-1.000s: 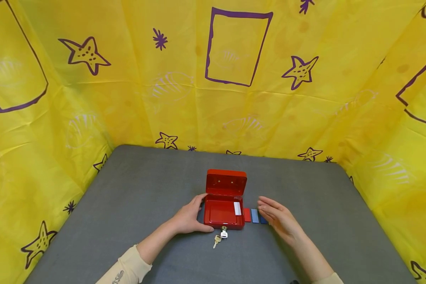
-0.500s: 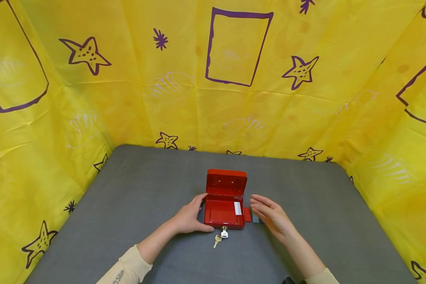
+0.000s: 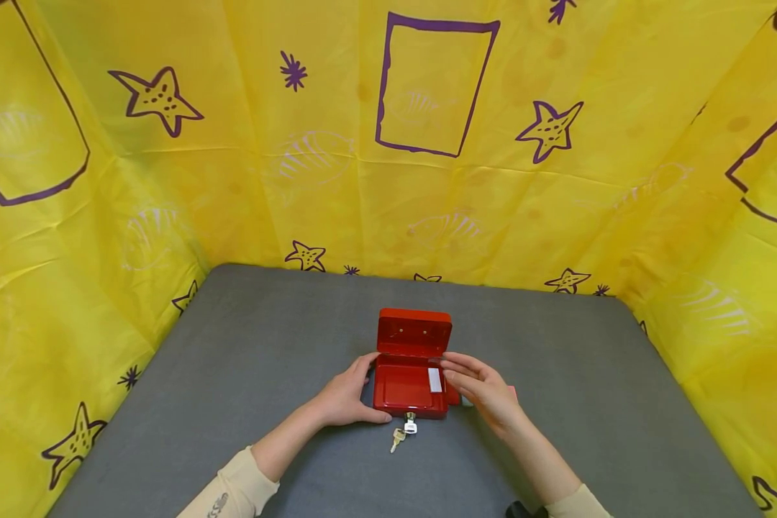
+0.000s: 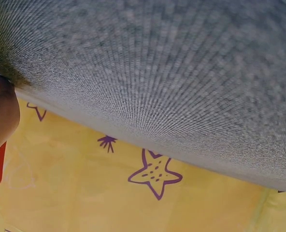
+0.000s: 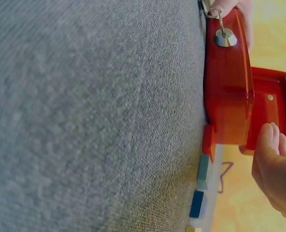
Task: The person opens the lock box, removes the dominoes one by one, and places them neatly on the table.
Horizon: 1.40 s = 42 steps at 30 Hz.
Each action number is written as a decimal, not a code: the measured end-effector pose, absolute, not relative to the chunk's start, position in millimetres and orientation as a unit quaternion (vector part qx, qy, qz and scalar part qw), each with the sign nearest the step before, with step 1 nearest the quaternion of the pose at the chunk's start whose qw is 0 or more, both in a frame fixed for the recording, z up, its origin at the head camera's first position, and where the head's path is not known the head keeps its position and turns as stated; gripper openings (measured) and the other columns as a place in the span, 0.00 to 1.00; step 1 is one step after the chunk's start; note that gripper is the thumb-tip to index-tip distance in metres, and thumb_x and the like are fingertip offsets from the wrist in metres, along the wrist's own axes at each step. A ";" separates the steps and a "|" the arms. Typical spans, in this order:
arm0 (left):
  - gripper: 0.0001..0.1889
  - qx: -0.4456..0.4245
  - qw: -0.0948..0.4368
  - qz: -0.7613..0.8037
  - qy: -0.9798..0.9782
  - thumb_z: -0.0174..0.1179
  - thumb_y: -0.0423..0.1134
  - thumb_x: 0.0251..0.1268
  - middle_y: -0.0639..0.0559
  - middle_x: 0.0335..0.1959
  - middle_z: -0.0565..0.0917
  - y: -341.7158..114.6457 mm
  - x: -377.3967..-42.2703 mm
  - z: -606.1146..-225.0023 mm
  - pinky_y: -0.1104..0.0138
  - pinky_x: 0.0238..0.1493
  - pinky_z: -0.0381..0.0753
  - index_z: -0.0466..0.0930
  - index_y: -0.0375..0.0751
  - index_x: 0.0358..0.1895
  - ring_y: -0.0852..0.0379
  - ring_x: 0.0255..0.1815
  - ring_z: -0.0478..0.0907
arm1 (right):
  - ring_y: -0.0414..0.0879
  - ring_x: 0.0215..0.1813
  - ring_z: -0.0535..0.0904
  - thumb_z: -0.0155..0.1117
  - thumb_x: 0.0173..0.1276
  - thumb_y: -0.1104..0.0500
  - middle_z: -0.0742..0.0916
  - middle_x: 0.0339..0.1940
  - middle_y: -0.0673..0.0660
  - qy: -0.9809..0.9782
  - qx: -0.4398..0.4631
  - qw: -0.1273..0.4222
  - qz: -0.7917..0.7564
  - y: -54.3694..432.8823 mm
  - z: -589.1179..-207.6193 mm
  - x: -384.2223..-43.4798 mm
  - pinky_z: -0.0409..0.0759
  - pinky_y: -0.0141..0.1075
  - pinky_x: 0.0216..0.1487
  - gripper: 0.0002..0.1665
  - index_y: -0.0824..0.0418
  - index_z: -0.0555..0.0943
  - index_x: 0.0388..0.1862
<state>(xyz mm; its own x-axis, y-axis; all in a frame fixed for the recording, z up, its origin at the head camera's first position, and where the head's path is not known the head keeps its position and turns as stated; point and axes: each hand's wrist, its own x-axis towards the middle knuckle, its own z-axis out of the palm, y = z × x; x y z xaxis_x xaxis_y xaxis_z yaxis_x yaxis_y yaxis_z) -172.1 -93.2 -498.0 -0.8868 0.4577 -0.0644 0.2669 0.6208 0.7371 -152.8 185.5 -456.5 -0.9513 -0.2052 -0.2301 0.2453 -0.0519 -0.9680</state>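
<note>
A red cash box (image 3: 403,394) stands with its lid (image 3: 414,335) raised. Inside, toward its right wall, lies a white block (image 3: 434,380). My left hand (image 3: 344,396) grips the box's left side, thumb at the front corner and fingers at the back. Close by the right wall is my right hand (image 3: 482,394), fingers together and lightly bent, with nothing seen in it. A key (image 3: 411,428) sits in the front lock, and a second key (image 3: 398,437) hangs from it. Beside the box, a red block (image 5: 208,141) begins a row, partly hidden by my right hand in the head view.
In the right wrist view the row continues with a light blue block (image 5: 203,171), a dark blue block (image 5: 196,204) and a yellow block (image 5: 194,229). A pink piece (image 3: 513,392) shows behind my right hand. Yellow printed cloth (image 3: 298,201) surrounds the grey table (image 3: 285,324).
My right hand has moved left over the row of blocks to the box's right edge, uncovering the pink piece. My left hand and the box have stayed in place.
</note>
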 end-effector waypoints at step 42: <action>0.54 0.205 0.122 0.388 0.891 0.75 0.56 0.45 0.44 0.68 0.67 -92.9 -172.2 -497.6 0.51 0.56 0.77 0.53 0.42 0.73 0.43 0.60 0.73 | 0.51 0.42 0.81 0.70 0.60 0.62 0.86 0.45 0.59 0.923 -0.159 -0.007 -0.350 150.8 -448.5 -159.1 0.85 0.44 0.43 0.21 0.64 0.81 0.53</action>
<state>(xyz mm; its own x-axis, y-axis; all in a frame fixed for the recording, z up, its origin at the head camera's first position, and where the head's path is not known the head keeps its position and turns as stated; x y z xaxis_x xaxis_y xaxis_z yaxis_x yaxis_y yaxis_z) -172.2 -92.9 -497.6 -0.8867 0.4588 -0.0578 0.2704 0.6157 0.7401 -159.1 150.8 -448.5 -0.9491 -0.2893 0.1246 -0.2992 0.7047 -0.6433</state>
